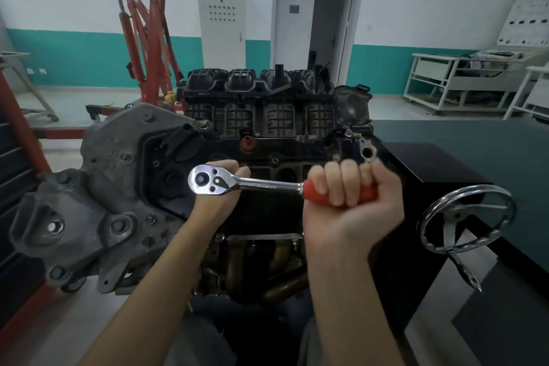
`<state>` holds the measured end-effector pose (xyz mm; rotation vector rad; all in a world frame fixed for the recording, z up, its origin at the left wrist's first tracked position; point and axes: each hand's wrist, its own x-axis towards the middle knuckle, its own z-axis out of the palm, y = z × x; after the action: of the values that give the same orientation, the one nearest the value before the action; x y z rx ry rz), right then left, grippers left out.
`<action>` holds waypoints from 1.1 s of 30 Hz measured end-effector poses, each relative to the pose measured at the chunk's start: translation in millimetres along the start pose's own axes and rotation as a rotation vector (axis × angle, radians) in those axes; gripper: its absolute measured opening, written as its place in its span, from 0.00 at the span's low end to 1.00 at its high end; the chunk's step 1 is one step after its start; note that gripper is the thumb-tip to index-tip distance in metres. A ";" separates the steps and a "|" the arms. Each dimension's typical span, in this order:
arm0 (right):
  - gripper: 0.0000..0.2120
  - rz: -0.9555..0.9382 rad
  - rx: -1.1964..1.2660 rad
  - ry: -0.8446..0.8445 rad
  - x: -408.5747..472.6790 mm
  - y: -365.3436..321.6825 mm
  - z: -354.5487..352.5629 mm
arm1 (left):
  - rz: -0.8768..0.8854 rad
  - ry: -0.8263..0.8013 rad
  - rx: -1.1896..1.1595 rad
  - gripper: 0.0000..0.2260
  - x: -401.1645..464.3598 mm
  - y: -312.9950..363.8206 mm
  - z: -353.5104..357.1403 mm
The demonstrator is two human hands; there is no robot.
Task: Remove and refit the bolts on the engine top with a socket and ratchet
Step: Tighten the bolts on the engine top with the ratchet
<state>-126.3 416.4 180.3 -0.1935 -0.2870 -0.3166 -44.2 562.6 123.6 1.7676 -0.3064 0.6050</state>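
A chrome ratchet (237, 183) with a red handle lies level over the top of a dark engine (267, 128) mounted on a stand. My right hand (350, 196) is fisted around the red handle at the right. My left hand (219, 187) sits under the ratchet head, fingers curled around whatever hangs beneath it; the socket and any bolt there are hidden by the head and hand. The ratchet head hovers over the engine's near top edge, left of centre. Small bolts (274, 160) show along the engine top behind the tool.
A grey timing cover and mount bracket (98, 202) jut out at the left. A chrome handwheel (466, 217) sticks out at the right beside the black stand (430, 163). A red engine hoist (148, 38), a grey cabinet and white trolleys stand behind.
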 end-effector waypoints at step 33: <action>0.19 0.399 -0.325 -0.101 67.4 -6.8 52.1 | -0.178 0.024 0.056 0.19 2.2 0.0 4.9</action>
<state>-80.0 403.5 251.0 -0.5794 -0.2882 0.0457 -41.2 558.1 123.9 1.8176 -0.1149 0.5103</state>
